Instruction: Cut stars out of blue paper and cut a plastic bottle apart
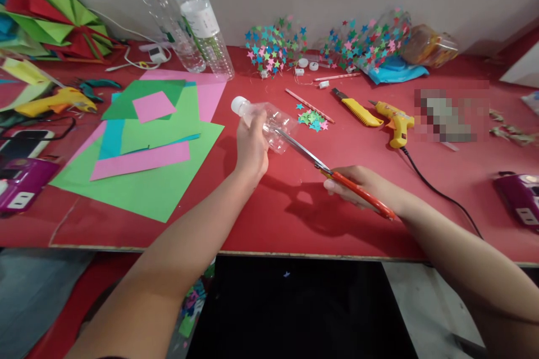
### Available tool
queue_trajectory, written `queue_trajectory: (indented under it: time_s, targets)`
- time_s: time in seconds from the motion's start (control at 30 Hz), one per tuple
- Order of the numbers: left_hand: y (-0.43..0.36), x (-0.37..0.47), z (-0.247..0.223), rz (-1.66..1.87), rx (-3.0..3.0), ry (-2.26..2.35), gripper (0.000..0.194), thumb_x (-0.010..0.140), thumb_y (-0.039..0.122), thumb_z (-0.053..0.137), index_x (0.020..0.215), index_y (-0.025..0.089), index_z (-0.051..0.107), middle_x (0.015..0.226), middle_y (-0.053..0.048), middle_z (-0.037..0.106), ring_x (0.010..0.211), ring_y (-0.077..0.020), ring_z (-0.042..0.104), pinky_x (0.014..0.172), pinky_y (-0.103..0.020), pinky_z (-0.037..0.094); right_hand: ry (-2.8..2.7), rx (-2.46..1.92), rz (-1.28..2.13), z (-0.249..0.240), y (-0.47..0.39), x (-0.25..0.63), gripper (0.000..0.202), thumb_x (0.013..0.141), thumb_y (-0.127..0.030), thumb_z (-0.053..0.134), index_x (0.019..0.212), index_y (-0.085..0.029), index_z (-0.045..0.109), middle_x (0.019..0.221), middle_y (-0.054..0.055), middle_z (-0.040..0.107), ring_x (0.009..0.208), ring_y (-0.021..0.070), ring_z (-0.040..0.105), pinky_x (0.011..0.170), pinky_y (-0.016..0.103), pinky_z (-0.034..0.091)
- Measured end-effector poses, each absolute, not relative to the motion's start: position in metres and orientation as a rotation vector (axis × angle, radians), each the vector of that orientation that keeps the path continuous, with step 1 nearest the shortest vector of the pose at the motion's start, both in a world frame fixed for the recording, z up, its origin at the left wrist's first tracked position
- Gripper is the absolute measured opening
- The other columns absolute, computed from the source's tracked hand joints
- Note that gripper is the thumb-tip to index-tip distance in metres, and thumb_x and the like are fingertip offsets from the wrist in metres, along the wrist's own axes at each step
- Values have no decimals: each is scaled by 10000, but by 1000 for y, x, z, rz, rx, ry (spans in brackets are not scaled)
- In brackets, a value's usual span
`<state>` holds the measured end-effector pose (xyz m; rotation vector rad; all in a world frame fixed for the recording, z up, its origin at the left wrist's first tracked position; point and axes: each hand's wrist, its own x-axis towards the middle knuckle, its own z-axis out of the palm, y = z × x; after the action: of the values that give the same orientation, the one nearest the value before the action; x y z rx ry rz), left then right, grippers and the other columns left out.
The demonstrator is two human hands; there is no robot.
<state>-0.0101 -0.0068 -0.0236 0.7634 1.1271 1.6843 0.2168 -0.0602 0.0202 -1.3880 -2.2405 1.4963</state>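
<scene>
Near the middle of the red table, my left hand (pixel 251 146) is wrapped round a clear plastic bottle piece (pixel 280 122) with a white cap, which points to the upper left. My right hand (pixel 364 185) grips a pair of scissors (pixel 357 189) with red-orange handles. The scissor blades reach up and left to the cut side of the bottle piece; whether they are touching it or between its walls is hard to tell. Just right of the bottle lies a small pile of paper stars (pixel 314 119), with a pink-and-white pencil (pixel 309 105) behind it.
Coloured paper sheets (pixel 168 196) lie at left, with tall bottles (pixel 206 28) behind. Star-covered clear pieces (pixel 273 50) stand along the wall. To the right are a yellow cutter (pixel 362 112), a yellow glue gun (pixel 396 123) with its black cord, and a purple power socket box (pixel 520 196).
</scene>
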Motion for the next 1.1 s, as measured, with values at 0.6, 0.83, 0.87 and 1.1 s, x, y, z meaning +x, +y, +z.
queue_trajectory:
  time_s: [0.6, 0.83, 0.87, 1.1]
  targets:
    - [-3, -10, -29, 1763, 755, 1063, 273, 764, 410, 713, 904, 227, 564, 847, -30, 655, 770, -192, 671, 686, -319, 551, -2245, -1402, 1488, 20, -59, 217, 408, 884, -573, 577, 747, -190, 548, 595, -61, 444, 491, 81, 388, 516, 244, 313]
    - [-4, -8, -27, 1776, 761, 1077, 284, 774, 421, 709, 912, 228, 552, 821, -24, 655, 770, -197, 684, 673, -314, 566, -2226, -1422, 1484, 20, -60, 216, 429, 874, -587, 570, 716, -191, 524, 579, -66, 424, 483, 78, 373, 513, 242, 306]
    - [-4, -8, -27, 1774, 765, 1081, 293, 775, 428, 710, 914, 227, 550, 820, -23, 654, 760, -195, 683, 668, -314, 566, -2222, -1424, 1486, 20, -60, 216, 431, 872, -590, 569, 713, -192, 519, 574, -68, 418, 480, 78, 371, 512, 242, 304]
    - [-2, -9, -29, 1767, 788, 1094, 282, 793, 436, 694, 911, 221, 554, 800, -26, 645, 740, -193, 679, 645, -313, 552, -2188, -1442, 1486, 16, -61, 214, 439, 859, -599, 582, 695, -199, 505, 532, -77, 391, 461, 81, 351, 502, 247, 296]
